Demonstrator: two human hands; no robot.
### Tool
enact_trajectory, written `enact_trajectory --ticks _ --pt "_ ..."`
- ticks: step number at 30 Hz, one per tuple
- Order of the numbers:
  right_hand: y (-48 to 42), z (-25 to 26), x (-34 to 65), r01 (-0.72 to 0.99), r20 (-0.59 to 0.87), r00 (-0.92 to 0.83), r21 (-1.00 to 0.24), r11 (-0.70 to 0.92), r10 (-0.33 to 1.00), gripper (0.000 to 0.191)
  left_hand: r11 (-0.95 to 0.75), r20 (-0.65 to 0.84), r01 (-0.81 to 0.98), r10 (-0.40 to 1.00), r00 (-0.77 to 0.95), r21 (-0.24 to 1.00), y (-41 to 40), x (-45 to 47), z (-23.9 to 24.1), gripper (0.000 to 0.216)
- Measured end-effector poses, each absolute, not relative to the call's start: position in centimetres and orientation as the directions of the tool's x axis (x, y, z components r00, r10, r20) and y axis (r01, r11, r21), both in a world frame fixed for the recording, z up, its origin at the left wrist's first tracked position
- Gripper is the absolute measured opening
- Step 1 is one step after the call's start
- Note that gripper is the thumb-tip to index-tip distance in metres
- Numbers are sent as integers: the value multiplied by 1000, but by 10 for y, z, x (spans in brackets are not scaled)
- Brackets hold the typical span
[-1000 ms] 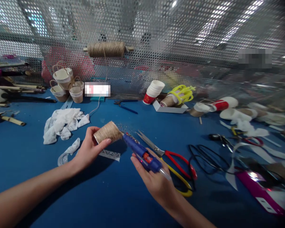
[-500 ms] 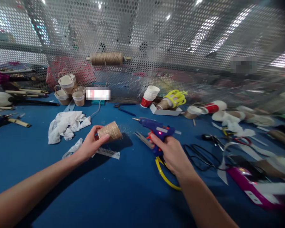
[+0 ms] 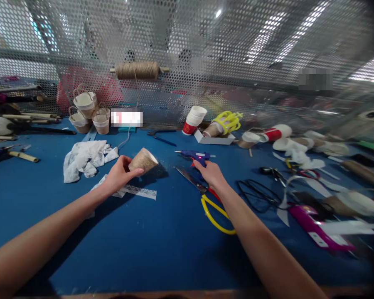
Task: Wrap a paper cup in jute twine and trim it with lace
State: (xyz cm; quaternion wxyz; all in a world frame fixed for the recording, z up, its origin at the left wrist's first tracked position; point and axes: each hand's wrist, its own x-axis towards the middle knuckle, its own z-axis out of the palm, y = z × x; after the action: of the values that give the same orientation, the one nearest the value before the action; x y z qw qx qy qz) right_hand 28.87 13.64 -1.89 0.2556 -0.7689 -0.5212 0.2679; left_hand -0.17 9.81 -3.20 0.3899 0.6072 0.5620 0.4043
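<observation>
My left hand (image 3: 124, 171) is closed around a paper cup wrapped in brown twine (image 3: 143, 161), tilted with its pale opening toward the right. My right hand (image 3: 210, 172) grips a blue hot glue gun (image 3: 195, 156) with a lit red light, its nozzle pointing left. Below the glue gun, scissors with yellow handles (image 3: 216, 222) lie on the blue table, partly covered by my right forearm. A strip of white lace (image 3: 141, 192) lies beneath my left hand. Crumpled white lace (image 3: 85, 160) rests farther left.
A twine spool (image 3: 137, 70) hangs on the perforated metal screen. Small twine-covered buckets (image 3: 86, 106) are stacked at the back left. Stacked paper cups (image 3: 194, 119) stand beside a white box (image 3: 216, 138). Black cable (image 3: 257, 197) and a magenta power strip (image 3: 314, 230) lie on the right.
My right hand has moved the glue gun forward, away from me and lower toward the table, uncovering more of the scissors. The cup has turned so its opening shows.
</observation>
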Motion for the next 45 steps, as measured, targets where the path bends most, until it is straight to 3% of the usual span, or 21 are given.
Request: enact_trajectory --ticks 8,15,21,26,35,41,45 --pt "141 -22 285 844 -13 339 -438 -310 941 30 -129 73 468 988 135 874 100 0 -40 52" --pt "111 -4 262 925 192 177 -367 -97 965 10 -201 129 717 980 154 668 95 1 -36 53" --pt "68 -15 202 853 55 -263 -454 259 963 5 -237 133 828 971 197 509 93 -3 -40 54" --pt "61 -31 181 850 43 -271 -458 260 962 5 -297 78 849 953 293 437 97 -18 -30 54" --pt "53 -14 177 736 41 -285 -631 246 958 12 -392 -127 833 874 470 390 96 -29 -10 20" --pt "30 6 169 596 89 -316 -756 270 945 8 -399 -293 805 783 548 439 74 -38 28 16" --pt "14 19 164 480 157 -358 -815 326 920 12 -415 -129 627 759 639 660 51 -30 48 28"
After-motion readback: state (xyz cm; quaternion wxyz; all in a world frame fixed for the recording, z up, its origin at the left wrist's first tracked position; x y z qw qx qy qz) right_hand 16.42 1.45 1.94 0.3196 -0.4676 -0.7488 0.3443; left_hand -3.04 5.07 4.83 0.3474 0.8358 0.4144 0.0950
